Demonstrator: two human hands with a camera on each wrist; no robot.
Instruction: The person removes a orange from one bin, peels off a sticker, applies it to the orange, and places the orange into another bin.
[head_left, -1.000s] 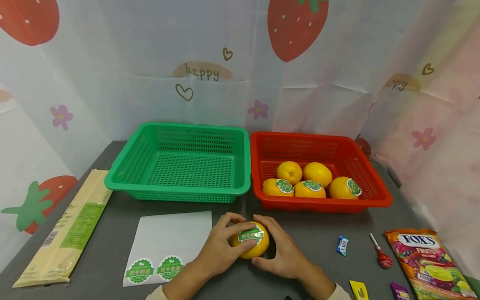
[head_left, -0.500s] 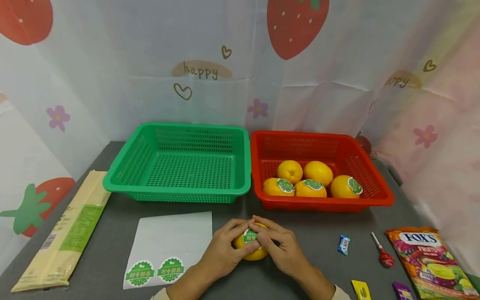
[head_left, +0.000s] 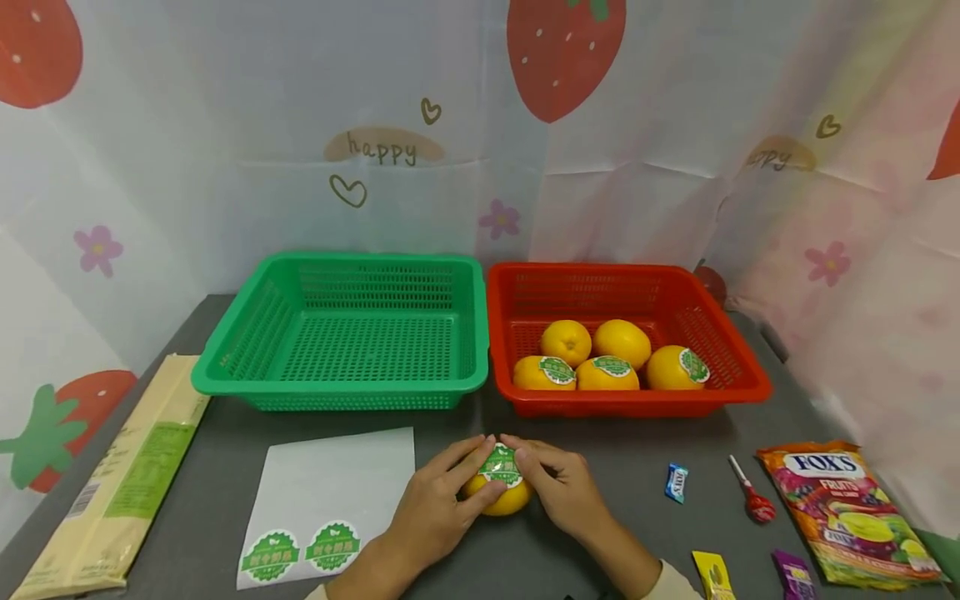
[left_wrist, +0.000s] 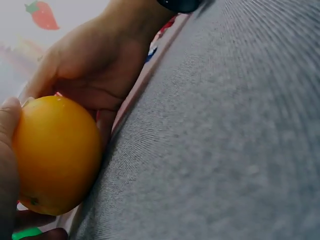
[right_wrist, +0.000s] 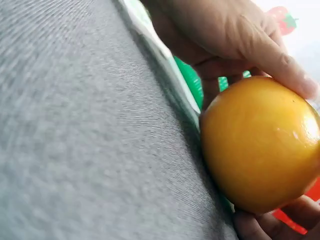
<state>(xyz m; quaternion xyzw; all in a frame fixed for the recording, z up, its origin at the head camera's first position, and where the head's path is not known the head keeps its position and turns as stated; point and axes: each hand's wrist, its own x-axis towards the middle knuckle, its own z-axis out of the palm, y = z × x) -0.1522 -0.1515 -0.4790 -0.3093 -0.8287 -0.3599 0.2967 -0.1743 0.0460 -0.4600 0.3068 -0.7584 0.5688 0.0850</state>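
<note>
In the head view, my left hand grips an orange from the left, its thumb low on the fruit and its fingers along the upper side. A round green-and-white sticker lies on the orange's upper face. On the other side my right hand holds the orange, with the thumb at the sticker's right edge and a finger at the top. Both wrist views show the smooth side of the orange low over the grey cloth, with fingers from both hands around it.
A white sheet with two green stickers lies left of the hands. Behind stand a green basket and a red basket with several oranges. Wrapped candies, a lollipop and a candy bag lie right; a beige packet lies left.
My right hand has closed in on the orange, its thumb moving from the lower right side up to the sticker. The sticker has turned and shows more fully. The head view has shifted slightly.
</note>
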